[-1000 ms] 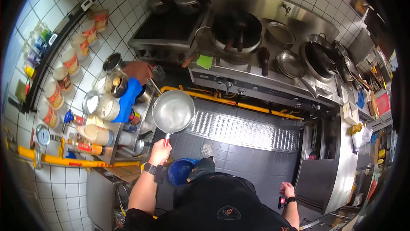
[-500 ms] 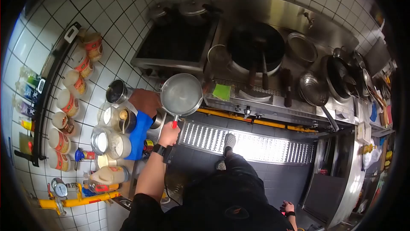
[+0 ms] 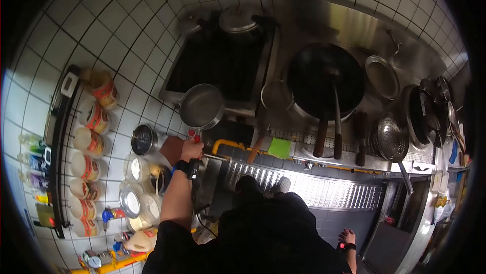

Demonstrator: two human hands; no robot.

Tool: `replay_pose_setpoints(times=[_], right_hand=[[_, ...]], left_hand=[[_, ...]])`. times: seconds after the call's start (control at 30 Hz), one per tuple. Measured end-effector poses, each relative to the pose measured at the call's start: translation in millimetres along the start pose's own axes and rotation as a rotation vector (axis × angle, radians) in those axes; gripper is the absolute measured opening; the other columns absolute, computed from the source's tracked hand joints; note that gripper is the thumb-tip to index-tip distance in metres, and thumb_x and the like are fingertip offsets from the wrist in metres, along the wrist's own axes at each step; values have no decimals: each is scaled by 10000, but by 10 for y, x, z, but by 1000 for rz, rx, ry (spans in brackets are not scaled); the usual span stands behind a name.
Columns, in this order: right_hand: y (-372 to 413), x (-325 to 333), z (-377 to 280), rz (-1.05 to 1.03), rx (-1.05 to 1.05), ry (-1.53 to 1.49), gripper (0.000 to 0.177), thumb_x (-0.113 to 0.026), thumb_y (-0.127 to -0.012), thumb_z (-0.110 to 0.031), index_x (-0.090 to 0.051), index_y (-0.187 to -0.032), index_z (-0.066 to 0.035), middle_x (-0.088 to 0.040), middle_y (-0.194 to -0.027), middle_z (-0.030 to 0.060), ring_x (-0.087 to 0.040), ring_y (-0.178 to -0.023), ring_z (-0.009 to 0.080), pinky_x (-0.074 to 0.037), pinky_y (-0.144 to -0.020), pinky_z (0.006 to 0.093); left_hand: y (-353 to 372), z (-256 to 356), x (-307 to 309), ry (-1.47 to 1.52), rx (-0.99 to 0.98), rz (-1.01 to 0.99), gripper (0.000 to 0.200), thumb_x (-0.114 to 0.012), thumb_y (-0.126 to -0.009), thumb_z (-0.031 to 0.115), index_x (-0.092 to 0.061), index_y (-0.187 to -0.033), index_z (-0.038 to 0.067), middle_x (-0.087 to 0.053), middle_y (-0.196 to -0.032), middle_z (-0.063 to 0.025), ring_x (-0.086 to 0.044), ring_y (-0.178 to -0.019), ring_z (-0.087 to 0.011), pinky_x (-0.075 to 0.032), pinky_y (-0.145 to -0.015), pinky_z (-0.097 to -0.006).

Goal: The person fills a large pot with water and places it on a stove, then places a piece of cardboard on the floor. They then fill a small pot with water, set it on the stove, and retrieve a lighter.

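My left hand is closed around the handle of a grey saucepan, with a red part of the handle showing by my fingers. The pan is held level, its bowl over the front left edge of a dark flat cooktop. Whether anything lies in the pan is hard to make out. A dark band circles my left wrist. At the lower right, my right hand hangs beside my body, fingers loosely curled and apart, with nothing visible in it. It is nearest a steel cabinet.
A black wok holding a ladle stands on the steel range. A skimmer and a green pad lie along its front. Containers and a dark pot line the left. A yellow pipe and a metal floor grate show below.
My left hand has carried the saucepan forward to the flat cooktop's edge. My body and view have shifted left, and my feet have moved on the grate. My right hand still hangs low.
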State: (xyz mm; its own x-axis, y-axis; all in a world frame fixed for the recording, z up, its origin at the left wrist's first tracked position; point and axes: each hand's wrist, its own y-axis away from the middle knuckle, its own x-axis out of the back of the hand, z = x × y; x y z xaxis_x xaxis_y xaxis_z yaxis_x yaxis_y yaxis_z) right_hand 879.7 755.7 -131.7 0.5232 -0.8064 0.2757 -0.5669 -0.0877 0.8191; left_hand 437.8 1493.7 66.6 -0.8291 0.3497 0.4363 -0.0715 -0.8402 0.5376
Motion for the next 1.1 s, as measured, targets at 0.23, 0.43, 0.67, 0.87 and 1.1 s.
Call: replay_pose_setpoints(times=[0.23,0.43,0.67,0.87,1.1], right_hand=[[506,-839,-110,108,-71,-35,293,-646,-900,-253,-573,-1100,-52,-601,-870,76,-629,-694,223,-503,-546,379],[1105,-1664,219,75,-207,-59,261,-631,-903,-207,-589,-1110,-54,-614,-881,91,-642,-699,261,-512,-547,403],[2003,-2203,192,160,-250,-36,313,-618,-908,-195,-582,-1170,-27,-625,-927,112,-662,-747,273,-543,-585,410],[2463,-2106,361,244,-278,-110,419,-642,-890,-237,-544,-1236,-22,-624,-973,146,-662,-749,285,-540,-582,424],[2525,-2112,752,164,-192,-98,399,-671,-874,-208,-530,-1205,-37,-578,-870,98,-625,-679,270,-512,-539,408]], left_hand=[[-1088,281,633,-86,-24,-8,77,-579,-812,98,-548,-824,28,-529,-538,-65,-501,-380,-185,-400,-346,-352],[-1962,398,1057,-225,-112,48,92,-560,-797,109,-560,-759,25,-536,-525,-83,-509,-370,-200,-398,-341,-348],[-3088,228,1342,-327,-139,1,102,-552,-819,113,-564,-762,29,-538,-530,-77,-516,-375,-187,-403,-340,-345],[-3450,382,1331,-209,-127,96,101,-575,-817,128,-549,-812,31,-528,-545,-70,-518,-379,-188,-407,-337,-335],[-3669,377,1263,-31,-60,61,106,-575,-824,139,-534,-800,45,-517,-530,-51,-511,-375,-180,-394,-336,-333]])
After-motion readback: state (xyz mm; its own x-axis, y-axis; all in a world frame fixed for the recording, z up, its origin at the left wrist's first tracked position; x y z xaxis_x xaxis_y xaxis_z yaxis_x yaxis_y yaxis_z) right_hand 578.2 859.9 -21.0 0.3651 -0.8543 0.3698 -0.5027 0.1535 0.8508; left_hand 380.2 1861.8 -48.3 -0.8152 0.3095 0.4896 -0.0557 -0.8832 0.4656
